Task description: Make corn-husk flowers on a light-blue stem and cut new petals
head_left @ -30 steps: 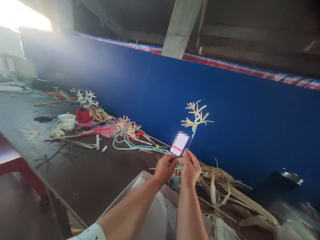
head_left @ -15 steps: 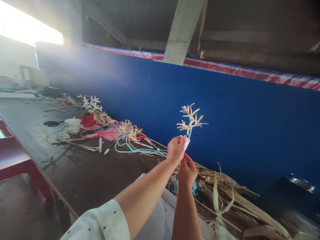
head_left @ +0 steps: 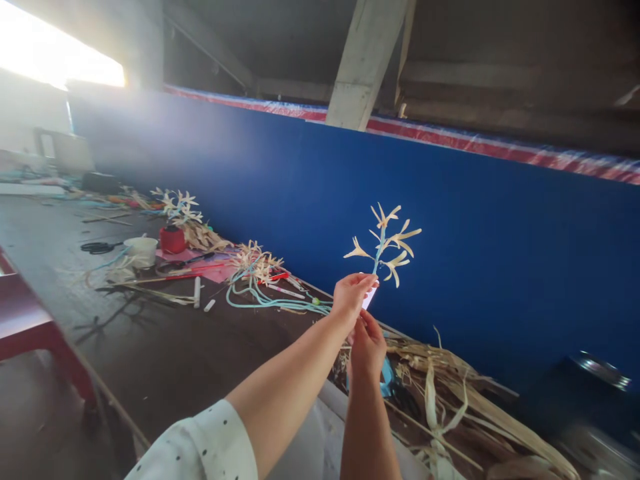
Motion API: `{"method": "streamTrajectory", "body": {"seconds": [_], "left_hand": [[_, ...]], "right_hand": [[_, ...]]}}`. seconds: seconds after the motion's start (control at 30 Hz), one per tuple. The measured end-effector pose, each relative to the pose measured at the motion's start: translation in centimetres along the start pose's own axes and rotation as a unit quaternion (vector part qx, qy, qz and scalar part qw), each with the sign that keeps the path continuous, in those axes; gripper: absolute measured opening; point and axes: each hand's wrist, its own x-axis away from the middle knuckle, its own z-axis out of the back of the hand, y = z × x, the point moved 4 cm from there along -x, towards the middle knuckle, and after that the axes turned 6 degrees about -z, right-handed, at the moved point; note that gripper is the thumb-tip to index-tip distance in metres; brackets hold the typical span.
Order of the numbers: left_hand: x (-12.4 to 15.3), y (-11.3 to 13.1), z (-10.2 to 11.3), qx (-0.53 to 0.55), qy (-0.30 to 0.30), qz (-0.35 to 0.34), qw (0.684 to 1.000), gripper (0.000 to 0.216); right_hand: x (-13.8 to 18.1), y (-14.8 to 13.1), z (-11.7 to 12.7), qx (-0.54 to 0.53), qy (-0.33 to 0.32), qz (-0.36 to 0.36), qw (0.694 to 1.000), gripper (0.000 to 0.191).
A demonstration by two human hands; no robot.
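My left hand [head_left: 350,298] is closed round the stem of an artificial flower sprig [head_left: 382,247], with thumb and fingers pinched together. The sprig has a light-blue wrapped stem and several pale, thin-petalled blossoms that look made of dried husk. It stands upright against the blue panel. A small white piece [head_left: 369,298], perhaps paper or tape, shows beside the stem. Just below, my right hand [head_left: 369,347] is closed, with its fingertips at the sprig's lower end, which the hands mostly hide.
On the dark table [head_left: 165,360] lie light-blue cords [head_left: 265,300], a heap of pale blossoms [head_left: 255,261], a red spool [head_left: 173,240], a white cup [head_left: 141,251] and black scissors [head_left: 100,247]. Dried husks [head_left: 480,400] lie at the right. A blue panel [head_left: 475,253] stands behind; a red stool [head_left: 30,327] is left.
The sprig has turned about its stem, so its blossoms now spread apart and one points left. Both hands have shifted slightly down and left, still closed.
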Motion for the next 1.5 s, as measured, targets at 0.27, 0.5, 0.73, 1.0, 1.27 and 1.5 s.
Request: {"method": "streamTrajectory", "body": {"seconds": [0.27,0.5,0.73,1.0,1.27,1.5], "left_hand": [[-0.5,0.1,0.7,-0.008,-0.016,0.017,1.0,0.033],[-0.4,1.1,0.7,-0.077,-0.017,-0.012,0.997,0.022],[-0.6,0.6,0.5,-0.059,-0.03,0.0,0.998,0.027],[-0.3,0.4,0.6,-0.081,-0.065,-0.025,0.994,0.033],[0.1,1.1,0.8,-0.047,-0.049,-0.03,0.997,0.052],[-0.3,1.3,0.2,-0.051,-0.069,-0.036,0.996,0.037]], "right_hand": [[0.1,0.3,-0.2,0.023,-0.034,0.005,0.999,0.042],[0.0,0.5,-0.2,0.061,-0.026,0.014,0.998,0.043],[0.1,0.3,-0.3,0.038,-0.023,0.003,0.999,0.042],[-0.2,0.6,0.1,0.056,-0.013,0.014,0.998,0.043],[0.1,0.3,-0.1,0.033,-0.016,0.004,0.999,0.039],[-0.1,0.4,0.0,0.054,-0.022,0.013,0.998,0.041]]}}
